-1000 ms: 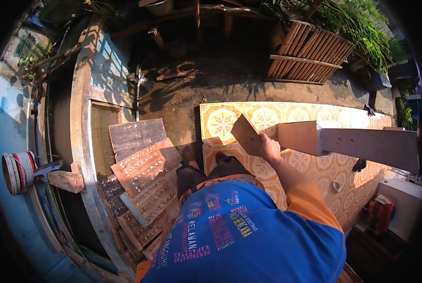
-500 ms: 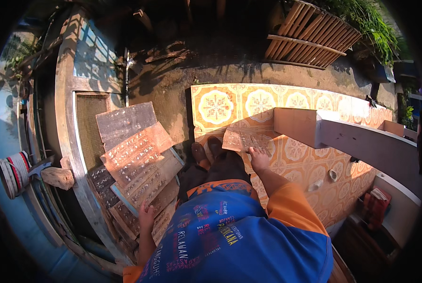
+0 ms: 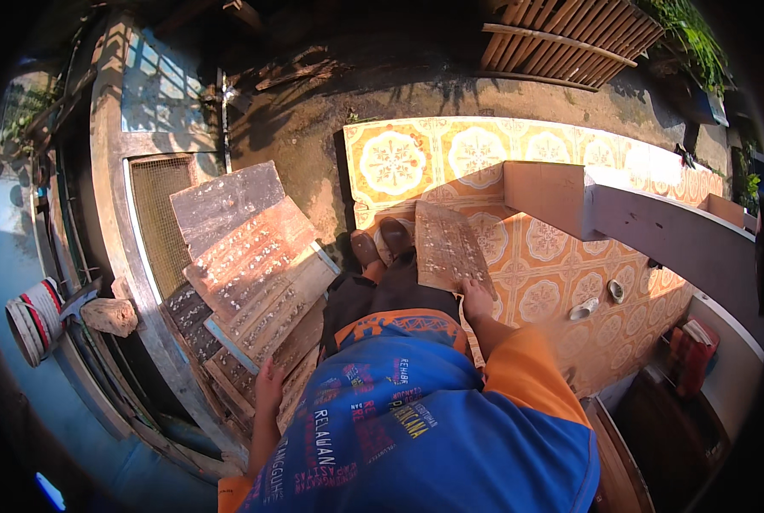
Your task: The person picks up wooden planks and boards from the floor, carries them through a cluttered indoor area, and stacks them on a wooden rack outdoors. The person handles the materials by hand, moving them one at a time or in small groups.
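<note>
My right hand [image 3: 478,301] grips the near edge of a square tile [image 3: 448,246] turned with its brown, mortar-flecked back up, over the orange patterned tiled floor [image 3: 561,265]. My left hand [image 3: 269,383] rests on the near edge of a leaning stack of similar tiles [image 3: 254,274] at my left, fingers spread on the tile edges. My two feet in brown shoes [image 3: 380,244] stand between the stack and the held tile. My blue and orange shirt fills the lower middle of the view.
A low grey wall [image 3: 655,227] crosses the tiled floor at the right. Bare dirt ground [image 3: 314,128] lies beyond. A wooden door frame with mesh panel [image 3: 155,201] lies at left, with a stone [image 3: 108,315] and a roll of tape [image 3: 32,318]. Slatted wooden crates [image 3: 570,34] stand at the back.
My right hand has brought the tile down and nearer, from raised beside the wall to low over the tiled floor. My left hand has come into view on the stack's near edge.
</note>
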Tool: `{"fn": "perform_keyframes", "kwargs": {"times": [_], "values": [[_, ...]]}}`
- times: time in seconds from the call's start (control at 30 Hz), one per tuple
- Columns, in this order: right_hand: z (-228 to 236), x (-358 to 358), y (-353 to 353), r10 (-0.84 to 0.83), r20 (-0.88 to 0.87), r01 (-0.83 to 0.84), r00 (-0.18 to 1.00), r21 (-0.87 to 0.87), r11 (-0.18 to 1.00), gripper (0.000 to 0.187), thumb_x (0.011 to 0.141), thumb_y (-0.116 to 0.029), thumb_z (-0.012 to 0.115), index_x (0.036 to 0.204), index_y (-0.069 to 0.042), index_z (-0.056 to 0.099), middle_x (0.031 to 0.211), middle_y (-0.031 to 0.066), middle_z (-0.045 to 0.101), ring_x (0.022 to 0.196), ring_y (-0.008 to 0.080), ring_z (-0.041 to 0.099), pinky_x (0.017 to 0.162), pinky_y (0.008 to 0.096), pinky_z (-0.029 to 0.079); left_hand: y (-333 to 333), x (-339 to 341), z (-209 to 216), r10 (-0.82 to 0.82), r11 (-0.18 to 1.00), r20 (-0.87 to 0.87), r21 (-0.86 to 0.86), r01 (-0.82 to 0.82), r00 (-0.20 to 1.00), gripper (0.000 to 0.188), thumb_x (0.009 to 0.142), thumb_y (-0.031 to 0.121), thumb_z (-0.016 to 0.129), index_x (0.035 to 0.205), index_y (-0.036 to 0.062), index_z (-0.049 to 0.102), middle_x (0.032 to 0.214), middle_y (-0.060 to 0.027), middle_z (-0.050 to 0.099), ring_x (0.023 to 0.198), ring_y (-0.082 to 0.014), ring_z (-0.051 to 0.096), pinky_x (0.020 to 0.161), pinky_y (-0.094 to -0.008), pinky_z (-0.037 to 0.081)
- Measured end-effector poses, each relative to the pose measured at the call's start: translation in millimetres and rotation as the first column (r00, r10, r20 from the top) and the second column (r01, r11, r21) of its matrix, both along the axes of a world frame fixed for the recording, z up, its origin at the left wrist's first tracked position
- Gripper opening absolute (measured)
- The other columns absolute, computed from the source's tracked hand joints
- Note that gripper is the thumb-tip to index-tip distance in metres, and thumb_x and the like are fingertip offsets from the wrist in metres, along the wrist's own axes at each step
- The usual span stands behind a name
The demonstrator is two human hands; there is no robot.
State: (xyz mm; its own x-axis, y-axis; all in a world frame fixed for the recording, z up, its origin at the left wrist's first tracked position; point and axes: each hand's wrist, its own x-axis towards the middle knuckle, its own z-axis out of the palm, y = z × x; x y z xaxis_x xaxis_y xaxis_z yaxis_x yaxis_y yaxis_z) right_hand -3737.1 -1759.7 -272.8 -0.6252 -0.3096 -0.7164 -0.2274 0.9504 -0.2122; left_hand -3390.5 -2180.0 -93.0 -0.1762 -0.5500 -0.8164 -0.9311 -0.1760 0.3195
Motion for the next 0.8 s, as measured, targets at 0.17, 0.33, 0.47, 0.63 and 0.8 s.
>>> {"fn": "perform_keyframes", "kwargs": {"times": [0.17, 0.33, 0.47, 0.63, 0.8], "values": [[-6, 0, 6, 0.006, -0.036, -0.004, 0.999, 0.05, 0.999, 0.016, 0.097, -0.014, 0.048, 0.112, -0.011, 0.052, 0.114, 0.0115, 0.061, 0.114, 0.032, 0.059, 0.094, 0.0448, 0.048, 5, -47, 26, 0.015, 1.0, 0.036, -0.024, -0.014, 0.999, 0.062, 0.096, 0.016, 0.061, 0.151, 0.0004, 0.037, 0.15, -0.0192, 0.046, 0.127, -0.0247, 0.054, 0.102, -0.0355, 0.044], [-16, -43, 13, 0.079, -0.059, -0.076, 0.995, 0.046, 0.996, 0.016, 0.098, -0.014, 0.047, 0.113, -0.011, 0.053, 0.114, 0.0143, 0.062, 0.113, 0.0352, 0.059, 0.093, 0.047, 0.049, 34, -13, 6, 0.112, 0.994, -0.042, -0.008, -0.113, 0.993, 0.062, 0.096, 0.018, 0.061, 0.15, 0.0021, 0.038, 0.147, -0.0198, 0.049, 0.126, -0.0244, 0.055, 0.101, -0.035, 0.045], [-18, -75, -6, 0.124, 0.006, -0.124, 0.992, 0.13, 0.984, 0.021, 0.101, -0.022, 0.048, 0.115, -0.008, 0.052, 0.119, 0.0188, 0.062, 0.113, 0.0391, 0.061, 0.088, 0.0519, 0.051, 60, -14, 11, 0.188, 0.982, 0.048, 0.015, -0.189, 0.981, 0.06, 0.095, 0.02, 0.063, 0.149, 0.0048, 0.042, 0.145, -0.0213, 0.05, 0.124, -0.0259, 0.057, 0.1, -0.0354, 0.046], [-16, -105, -31, 0.166, 0.064, -0.174, 0.984, 0.163, 0.971, 0.021, 0.096, -0.013, 0.05, 0.115, -0.006, 0.055, 0.118, 0.0214, 0.065, 0.111, 0.0398, 0.063, 0.091, 0.0503, 0.052, 107, 29, -12, 0.279, 0.959, 0.069, 0.029, -0.281, 0.958, 0.06, 0.094, 0.021, 0.065, 0.147, 0.003, 0.043, 0.146, -0.0223, 0.048, 0.127, -0.0301, 0.055, 0.102, -0.0369, 0.045], [-20, -125, -52, 0.267, 0.015, -0.266, 0.964, 0.171, 0.949, 0.035, 0.093, -0.027, 0.056, 0.119, -0.004, 0.059, 0.112, 0.0216, 0.068, 0.107, 0.0399, 0.065, 0.091, 0.047, 0.054, 136, 44, -32, 0.315, 0.949, 0.028, 0.017, -0.315, 0.949, 0.059, 0.094, 0.02, 0.064, 0.146, -0.0013, 0.044, 0.126, -0.0167, 0.061, 0.109, -0.0232, 0.061, 0.091, -0.0325, 0.048]]}}
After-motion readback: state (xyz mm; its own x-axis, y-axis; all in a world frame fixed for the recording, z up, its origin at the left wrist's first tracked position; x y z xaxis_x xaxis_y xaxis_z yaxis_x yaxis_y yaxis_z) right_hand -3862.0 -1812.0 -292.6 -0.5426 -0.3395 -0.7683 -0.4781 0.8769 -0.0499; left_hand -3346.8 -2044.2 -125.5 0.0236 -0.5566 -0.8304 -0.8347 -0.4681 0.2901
